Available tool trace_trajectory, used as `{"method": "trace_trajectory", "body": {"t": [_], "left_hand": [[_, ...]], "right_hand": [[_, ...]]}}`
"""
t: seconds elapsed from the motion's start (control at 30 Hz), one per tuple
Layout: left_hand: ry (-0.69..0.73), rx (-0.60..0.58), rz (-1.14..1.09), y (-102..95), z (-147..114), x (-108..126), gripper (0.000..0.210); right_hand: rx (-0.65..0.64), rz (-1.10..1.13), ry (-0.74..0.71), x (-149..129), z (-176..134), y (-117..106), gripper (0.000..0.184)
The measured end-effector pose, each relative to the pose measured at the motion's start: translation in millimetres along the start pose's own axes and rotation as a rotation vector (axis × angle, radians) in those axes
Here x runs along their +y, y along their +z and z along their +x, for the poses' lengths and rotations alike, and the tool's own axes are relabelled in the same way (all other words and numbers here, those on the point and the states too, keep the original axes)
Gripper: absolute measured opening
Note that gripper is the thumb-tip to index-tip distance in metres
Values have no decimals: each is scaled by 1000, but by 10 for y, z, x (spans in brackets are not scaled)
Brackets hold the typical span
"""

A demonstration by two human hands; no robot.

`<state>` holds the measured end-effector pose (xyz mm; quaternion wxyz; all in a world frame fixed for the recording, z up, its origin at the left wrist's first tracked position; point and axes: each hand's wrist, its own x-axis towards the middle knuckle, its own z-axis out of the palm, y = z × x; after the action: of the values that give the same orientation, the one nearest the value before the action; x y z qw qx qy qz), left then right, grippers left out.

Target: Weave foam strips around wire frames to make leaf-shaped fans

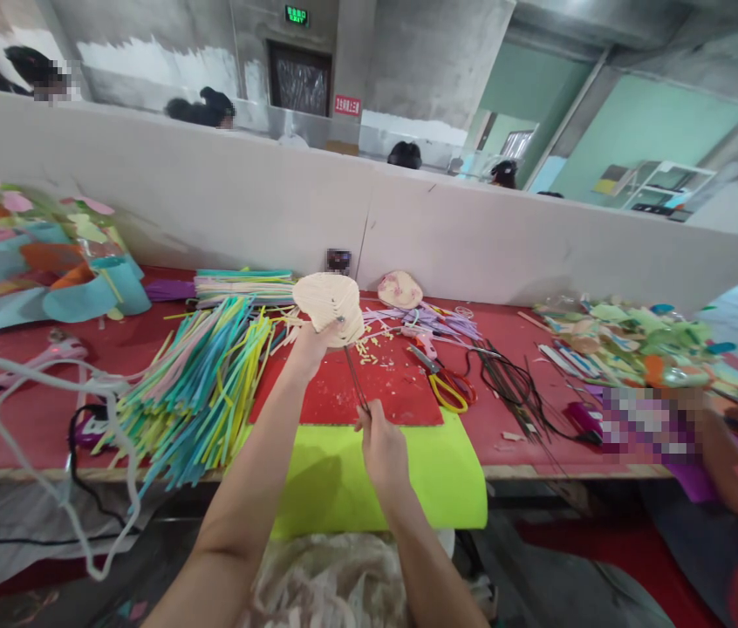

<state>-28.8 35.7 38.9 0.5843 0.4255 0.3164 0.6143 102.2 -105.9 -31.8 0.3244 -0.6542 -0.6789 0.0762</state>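
Holding a rounded cream piece (pixel 323 296) up over the far edge of the red mat (pixel 401 392), with the left hand (pixel 320 342) closed on its lower side, fingers drawn in narrow and partly hidden; impossible to tell the exact lay of every fingertip. Pinching a thin dark stem (pixel 356 379) in the right hand (pixel 386 440) at the near edge of the red mat, fingers curled tight around its lower end. Slanting it upward to the lower edge of the cream piece; impossible to tell whether joined or merely touching.

On the red mat itself, small cream bits (pixel 367 349) toward the far edge and pale specks across the surface. Showing past its near edge, a yellow-green sheet (pixel 447 471), drooping over the front of the red tabletop (pixel 503 324). Just left of the red mat, a thick bundle of blue, green, yellow and pink strips (pixel 205 375); well beyond to the left, a heap of blue, orange and pink shapes (pixel 94 279). Beyond the red mat, a pink-marked cream disc (pixel 400 290) near the white partition (pixel 244 201). At the right edge of the red mat, yellow-handled scissors (pixel 448 394); farther right, dark wires (pixel 519 392), then a co-worker's arm (pixel 728 458), well apart.
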Motion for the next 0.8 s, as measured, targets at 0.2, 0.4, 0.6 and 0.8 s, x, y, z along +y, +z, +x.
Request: {"method": "trace_trajectory", "body": {"t": [0.2,0.4,0.6,0.8], "left_hand": [[158,126,207,133,-55,-51,42],[152,-174,62,338,-259,99,56],[82,48,-80,122,-150,116,64],[92,-59,-266,108,-196,217,65]], "right_hand": [[169,134,34,-23,76,-1,29],[191,606,77,46,282,-215,30],[-76,1010,179,192,224,-555,30],[288,470,21,332,149,-491,31]]}}
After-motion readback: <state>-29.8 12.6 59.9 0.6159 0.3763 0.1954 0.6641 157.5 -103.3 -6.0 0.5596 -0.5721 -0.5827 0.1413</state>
